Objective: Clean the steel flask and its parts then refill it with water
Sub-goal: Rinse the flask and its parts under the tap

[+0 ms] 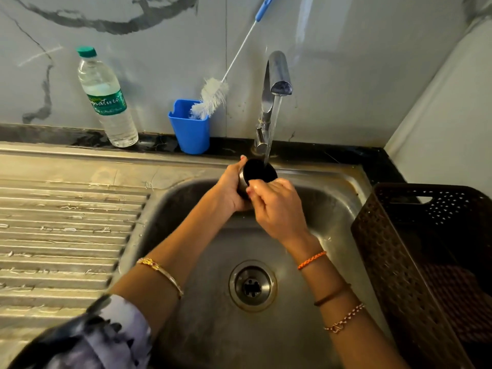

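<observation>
Over the steel sink (330, 209), my left hand (229, 190) grips a steel flask part (258, 170) with a black inside, its opening turned toward the tap. Water runs from the tap (278, 75) straight into it. My right hand (277, 209) holds the part's near rim with curled fingers, thumb by the edge. A white bottle brush (211, 98) with a blue handle stands in a blue cup (190, 129) on the back ledge. The rest of the flask is not visible.
A plastic water bottle (106, 97) with a green cap stands at the back left. The ribbed draining board (66, 235) lies left of the basin. A dark brown perforated basket (426, 262) sits at the right edge. The drain (253, 286) is below my wrists.
</observation>
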